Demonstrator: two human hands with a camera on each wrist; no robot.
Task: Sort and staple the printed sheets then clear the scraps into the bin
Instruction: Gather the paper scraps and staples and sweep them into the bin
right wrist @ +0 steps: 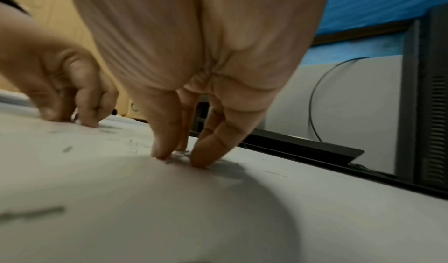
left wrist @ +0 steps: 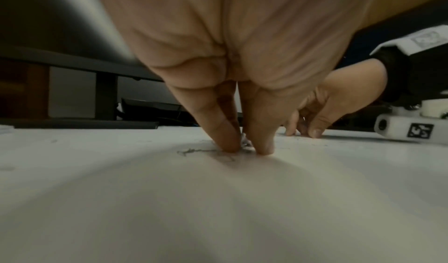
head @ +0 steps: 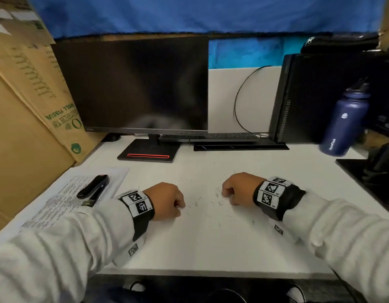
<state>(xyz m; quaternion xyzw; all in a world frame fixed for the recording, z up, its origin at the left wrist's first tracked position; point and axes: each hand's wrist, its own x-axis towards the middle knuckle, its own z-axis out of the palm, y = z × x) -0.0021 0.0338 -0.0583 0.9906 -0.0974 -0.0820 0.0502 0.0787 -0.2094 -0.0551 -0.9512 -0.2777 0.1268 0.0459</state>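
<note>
Loose metal staple scraps (head: 217, 201) lie scattered over the middle of the white desk (head: 211, 243). My left hand (head: 182, 207) has its fingertips down on the desk and pinches a small clump of staples (left wrist: 244, 142) between thumb and finger. Across the scatter, my right hand (head: 224, 193) also has curled fingers, and its thumb and fingertip close on a few staples (right wrist: 180, 153). The printed sheets (head: 58, 206) lie at the left of the desk. A black stapler (head: 93, 186) rests on top of them. No bin is in view.
A dark monitor (head: 136, 84) on a stand (head: 148, 153) and a keyboard (head: 222, 136) fill the back. A computer tower (head: 309, 97) and a blue bottle (head: 344, 121) stand at the right. Cardboard boxes (head: 25, 106) line the left edge.
</note>
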